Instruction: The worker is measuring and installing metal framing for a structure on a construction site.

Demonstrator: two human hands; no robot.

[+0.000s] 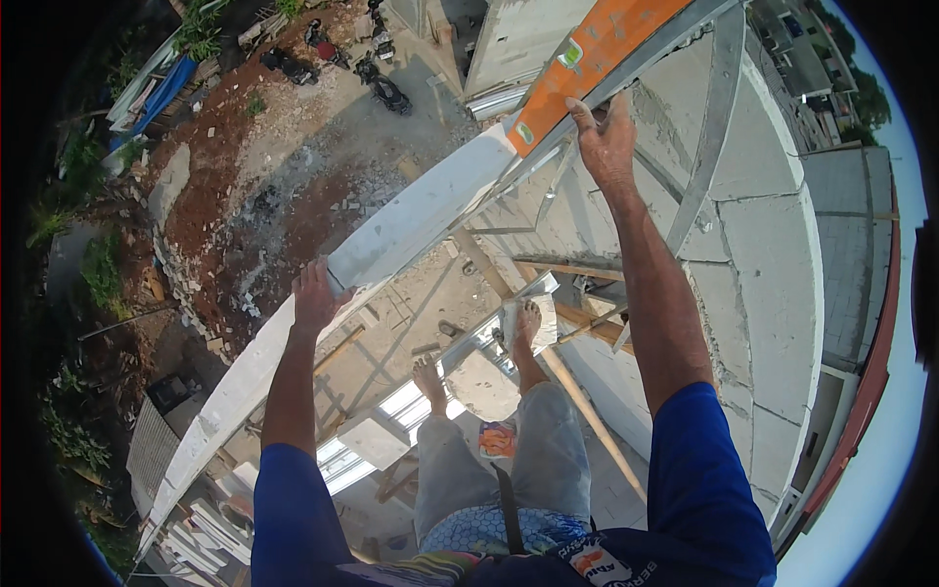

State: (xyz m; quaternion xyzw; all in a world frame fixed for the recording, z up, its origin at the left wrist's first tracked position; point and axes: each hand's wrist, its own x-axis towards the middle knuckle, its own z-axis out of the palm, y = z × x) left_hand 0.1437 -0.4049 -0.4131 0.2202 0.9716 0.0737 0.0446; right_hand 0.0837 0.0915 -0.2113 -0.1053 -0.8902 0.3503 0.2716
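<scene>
A pale lightweight block [421, 210] lies along the top of the wall in front of me. My left hand [318, 293] grips across its near end, thumb on the inner side and fingers over the top. An orange spirit level [597, 54] with green vials slants up from the block's far end toward the upper right. My right hand [604, 142] is at the level's lower edge, thumb against it and another finger pointing up. The rest of that hand's fingers are partly hidden.
I stand barefoot, high up, one foot near a loose block [374, 438]. A pale wall [763, 264] rises at my right, with a grey metal bar [706, 137] crossing it. Wooden poles [592, 416] cross below. Outside, rubble ground [284, 196] and motorcycles [381, 86] lie far down.
</scene>
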